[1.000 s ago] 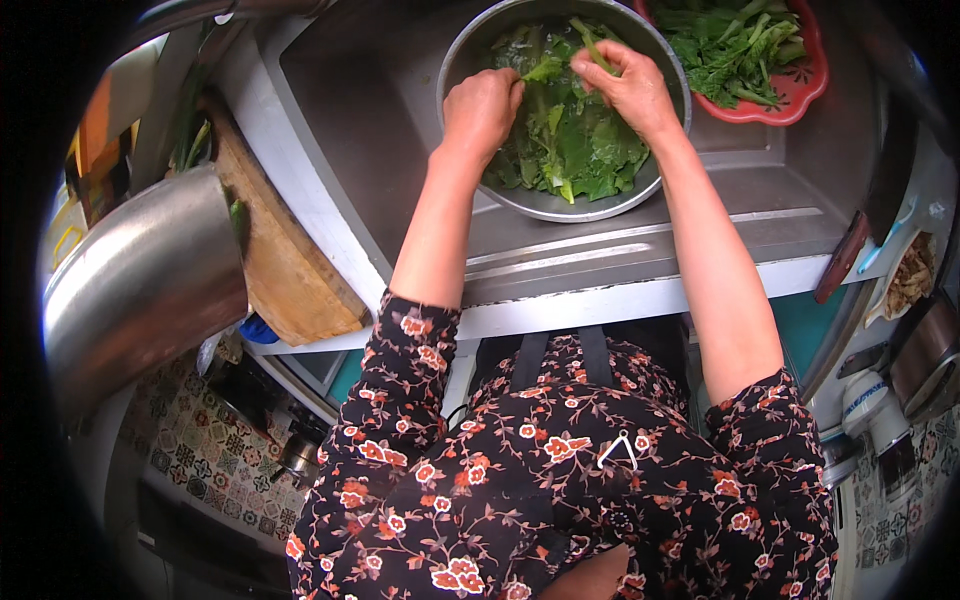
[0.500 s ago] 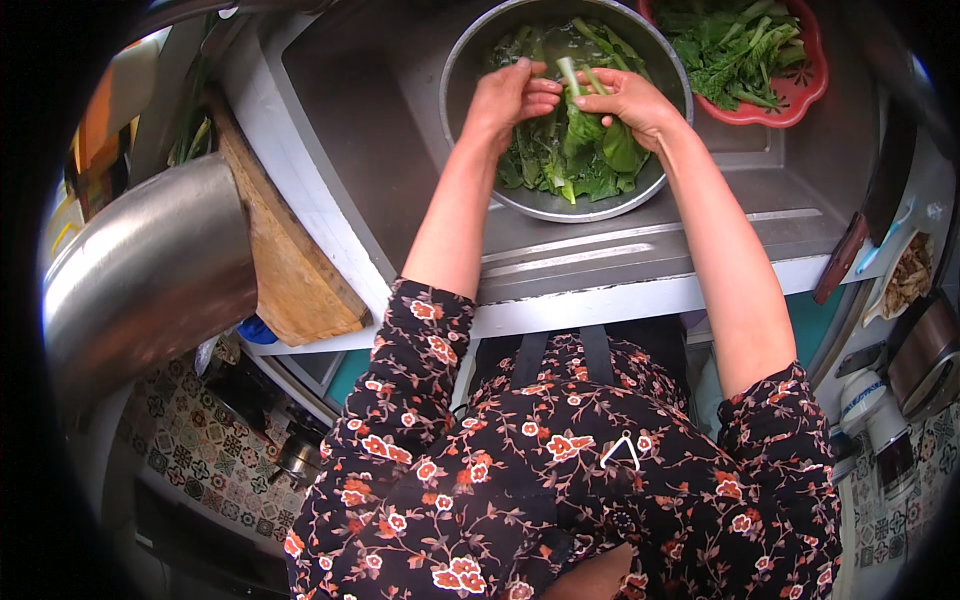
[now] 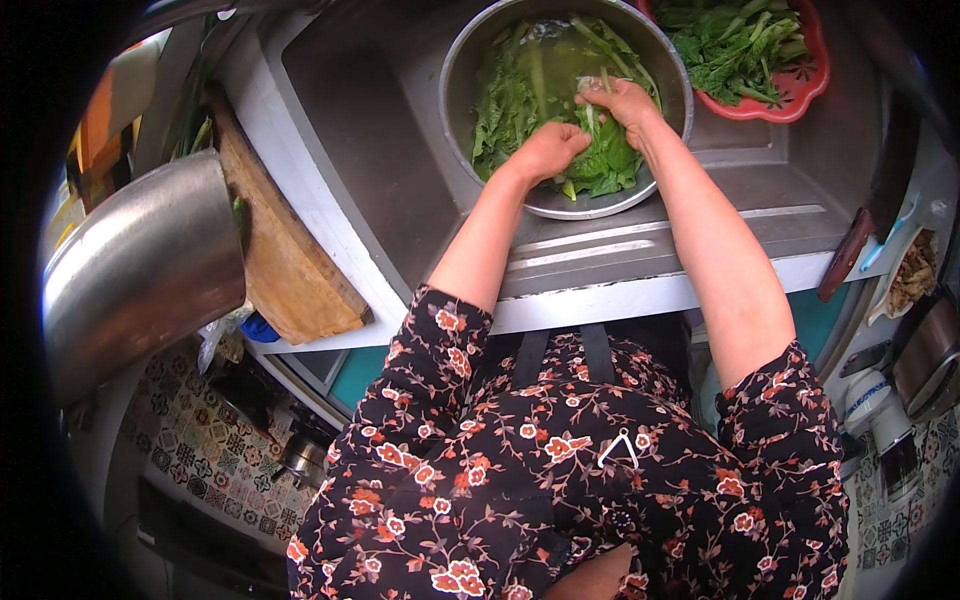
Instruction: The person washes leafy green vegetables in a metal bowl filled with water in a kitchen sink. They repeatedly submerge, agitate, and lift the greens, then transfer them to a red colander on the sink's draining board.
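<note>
A round metal pot (image 3: 447,135) stands in the sink, holding water and leafy greens (image 3: 502,112). My right hand (image 3: 625,108) is inside the pot on its right side, fingers closed round the pale stems of a bunch of greens at the water. Lower and to the left, my left hand (image 3: 552,151) is curled against the leaves of the same bunch, thumb and fingers pressed together. Its fingertips are partly hidden among the leaves. Water ripples about the right fingers.
Beyond the pot to the right, a red plastic basin (image 3: 818,75) holds more greens (image 3: 735,48). A brown-handled knife (image 3: 846,255) lies on the sink's right edge, near a dish of brown food (image 3: 912,275). At left are a wooden cutting board (image 3: 290,270) and a large metal vessel (image 3: 150,270).
Both hands have lowered the bunch into the water. My left hand has moved nearer me and to the right, and its spread fingers have curled in.
</note>
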A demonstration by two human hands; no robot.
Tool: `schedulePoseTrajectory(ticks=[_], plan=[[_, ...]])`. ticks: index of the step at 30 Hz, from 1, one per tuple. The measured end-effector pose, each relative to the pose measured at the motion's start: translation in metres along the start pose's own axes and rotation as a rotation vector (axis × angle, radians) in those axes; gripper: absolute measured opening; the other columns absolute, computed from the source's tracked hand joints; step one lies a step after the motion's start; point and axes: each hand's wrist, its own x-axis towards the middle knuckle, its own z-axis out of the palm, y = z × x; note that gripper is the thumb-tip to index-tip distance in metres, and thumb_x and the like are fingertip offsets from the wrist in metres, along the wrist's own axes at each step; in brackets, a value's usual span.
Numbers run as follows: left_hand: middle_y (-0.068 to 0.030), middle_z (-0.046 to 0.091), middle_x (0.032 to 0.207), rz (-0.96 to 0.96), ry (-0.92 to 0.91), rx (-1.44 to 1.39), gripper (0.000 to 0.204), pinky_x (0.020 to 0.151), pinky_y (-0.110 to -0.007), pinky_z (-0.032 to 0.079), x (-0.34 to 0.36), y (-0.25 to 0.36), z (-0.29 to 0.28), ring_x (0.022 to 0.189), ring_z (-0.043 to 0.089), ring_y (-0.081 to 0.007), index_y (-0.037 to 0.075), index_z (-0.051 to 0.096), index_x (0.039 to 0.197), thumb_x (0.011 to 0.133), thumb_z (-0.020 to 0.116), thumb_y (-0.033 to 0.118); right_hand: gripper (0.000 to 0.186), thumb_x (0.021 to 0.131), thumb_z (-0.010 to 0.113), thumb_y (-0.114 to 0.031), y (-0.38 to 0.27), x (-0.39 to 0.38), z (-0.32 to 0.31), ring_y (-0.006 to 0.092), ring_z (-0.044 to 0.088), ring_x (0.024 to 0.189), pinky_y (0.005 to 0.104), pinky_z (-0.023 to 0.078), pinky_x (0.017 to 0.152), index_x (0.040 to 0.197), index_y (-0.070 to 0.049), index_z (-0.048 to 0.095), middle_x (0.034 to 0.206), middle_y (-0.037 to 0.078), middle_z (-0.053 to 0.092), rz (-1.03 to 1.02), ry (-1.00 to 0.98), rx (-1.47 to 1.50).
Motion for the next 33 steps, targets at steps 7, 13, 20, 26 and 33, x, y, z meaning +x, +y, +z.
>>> schedulePoseTrajectory(ticks=[7,13,20,26,33], plan=[[-0.012,0.062,0.073,0.137,0.771,0.364,0.026,0.064,-0.034,0.046,0.002,0.025,-0.019,0.068,0.06,-0.0232,0.001,0.058,0.081,0.069,0.065,0.023,0.025,0.085,0.054,-0.022,-0.008,-0.003,-0.002,0.0128,0.054,0.056,0.0252,0.046,0.051,0.095,-0.001,0.048,0.061,0.0,0.046,0.101,-0.026,-0.008],[-0.0145,0.062,0.079,0.025,0.821,0.668,0.03,0.069,-0.041,0.046,0.027,0.024,-0.016,0.077,0.059,-0.0324,0.0,0.056,0.079,0.065,0.067,0.024,0.023,0.078,0.06,-0.015,-0.007,-0.003,-0.004,0.0139,0.055,0.052,0.025,0.046,0.047,0.091,0.002,0.053,0.064,0.006,0.055,0.063,-0.04,0.018],[-0.0052,0.062,0.067,0.152,0.561,-0.098,0.018,0.058,-0.027,0.044,-0.005,0.027,-0.033,0.064,0.058,-0.0142,0.0,0.061,0.078,0.077,0.058,0.017,0.019,0.076,0.063,-0.02,-0.036,-0.016,-0.016,0.0061,0.047,0.049,0.0202,0.037,0.045,0.087,-0.004,0.059,0.064,0.003,0.059,-0.019,-0.101,-0.302],[-0.0008,0.06,0.067,0.145,0.206,-0.196,0.02,0.055,-0.021,0.042,-0.057,0.077,-0.026,0.061,0.055,-0.007,0.001,0.062,0.088,0.082,0.056,0.019,0.039,0.074,0.063,-0.039,-0.066,-0.042,0.003,0.0019,0.047,0.065,0.016,0.032,0.052,0.101,-0.01,0.058,0.082,-0.005,0.058,-0.126,-0.271,-0.116],[-0.0133,0.062,0.079,0.457,0.611,0.863,0.019,0.06,-0.036,0.047,-0.058,0.092,0.001,0.066,0.06,-0.0296,0.007,0.06,0.091,0.081,0.052,0.021,0.039,0.07,0.069,-0.027,-0.063,-0.044,0.009,0.002,0.051,0.069,0.0167,0.033,0.051,0.102,-0.008,0.058,0.078,-0.002,0.062,-0.234,-0.203,-0.136]])
